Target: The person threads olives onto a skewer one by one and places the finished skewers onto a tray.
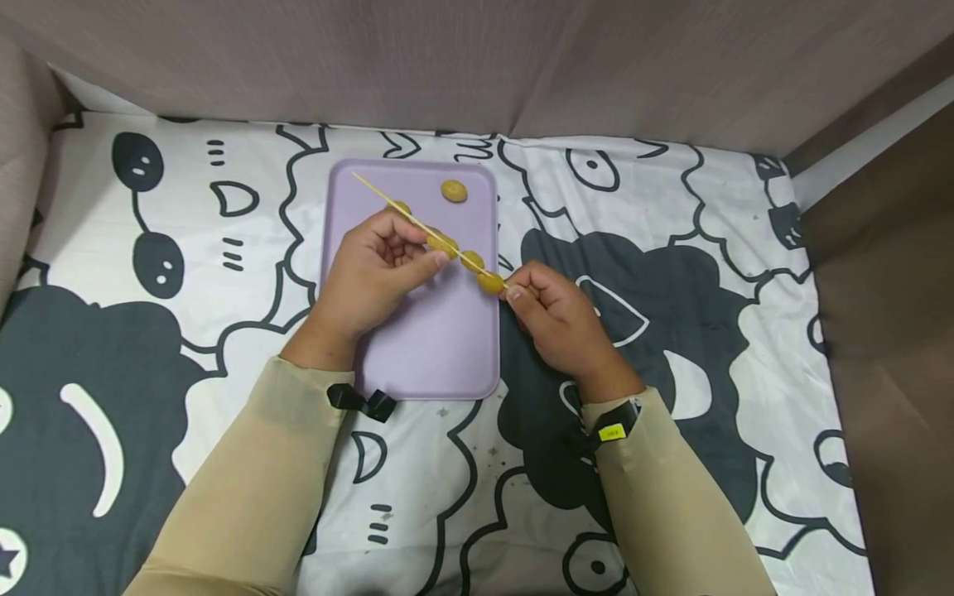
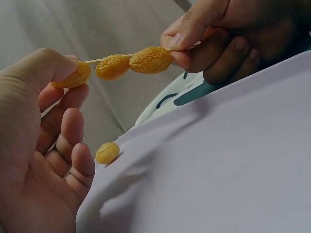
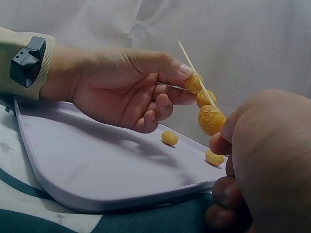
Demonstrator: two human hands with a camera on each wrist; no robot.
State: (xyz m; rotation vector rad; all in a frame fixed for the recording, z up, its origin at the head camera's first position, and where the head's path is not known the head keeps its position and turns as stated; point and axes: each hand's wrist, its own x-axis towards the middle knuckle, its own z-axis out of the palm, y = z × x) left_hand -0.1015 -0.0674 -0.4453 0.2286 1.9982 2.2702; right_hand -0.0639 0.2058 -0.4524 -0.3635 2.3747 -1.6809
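Between my hands is a thin wooden skewer [image 1: 376, 192], slanting with its pointed end up and to the left. Three wrinkled yellow fruits line it: one near my right fingers [image 2: 150, 60], a middle one [image 2: 112, 67] and one at my left fingertips [image 3: 193, 83]. My left hand [image 1: 370, 269] pinches that last fruit between thumb and forefinger, its other fingers loosely curled. With thumb and forefinger my right hand [image 1: 559, 319] pinches the skewer's lower end, close beside the nearest fruit. Whether the stick pierces the left-hand fruit fully cannot be told.
Below the hands lies a lilac tray [image 1: 428, 356] on a black-and-white cartoon-print cloth [image 1: 417, 480]. Two loose yellow fruits rest on its far part, one at the right [image 1: 454, 191] and one partly behind the skewer [image 1: 402, 205]. A grey-brown fabric wall [image 1: 477, 66] stands behind.
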